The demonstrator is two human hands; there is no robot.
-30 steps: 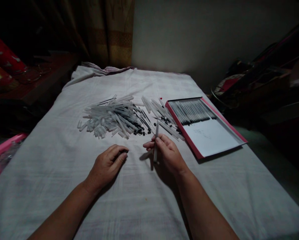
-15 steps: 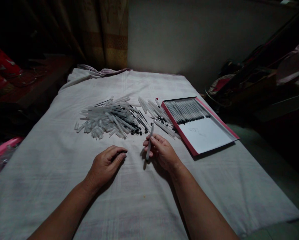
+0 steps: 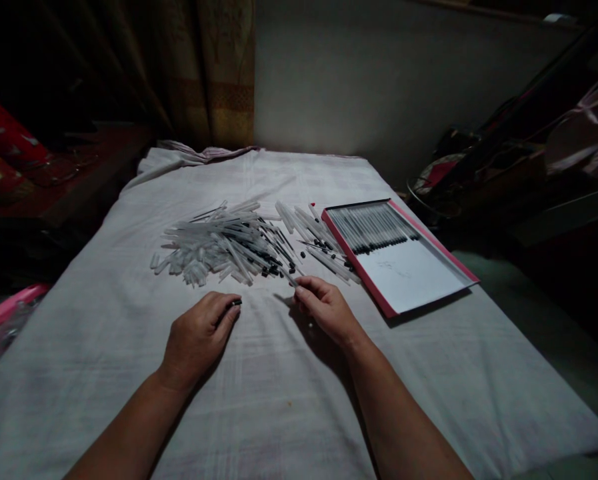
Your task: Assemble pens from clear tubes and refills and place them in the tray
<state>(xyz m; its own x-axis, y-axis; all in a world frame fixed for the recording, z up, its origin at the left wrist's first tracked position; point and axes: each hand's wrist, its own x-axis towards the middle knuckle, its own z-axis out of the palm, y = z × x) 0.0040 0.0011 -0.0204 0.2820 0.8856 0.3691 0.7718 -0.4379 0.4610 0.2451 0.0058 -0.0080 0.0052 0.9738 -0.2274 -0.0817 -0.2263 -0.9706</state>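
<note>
My left hand [image 3: 201,337] is closed above the cloth, a small black plug [image 3: 237,303] pinched between thumb and forefinger. To its right, my right hand [image 3: 323,308] grips a translucent pen [image 3: 289,277]; its upper end points up and left, while the lower part is hidden by the fingers. Beyond both hands lies a heap of pen parts [image 3: 213,243]: clear barrels, caps, dark refills and small black plugs. A smaller group of barrels [image 3: 331,263] lies between the heap and a red-edged box [image 3: 361,279], in which a row of pens [image 3: 371,225] lies side by side.
A pale checked cloth [image 3: 259,413] covers the table. Off its left edge is a pink basket [image 3: 9,310] with clear plastic in it. A dark side table [image 3: 79,170] with a red object [image 3: 11,133] stands at the back left. A wall [image 3: 329,80] and curtain [image 3: 223,73] rise behind.
My right hand has turned the pen from nearly upright to leaning left and closed further round it. My left hand has drawn slightly left, so the black plug shows more clearly.
</note>
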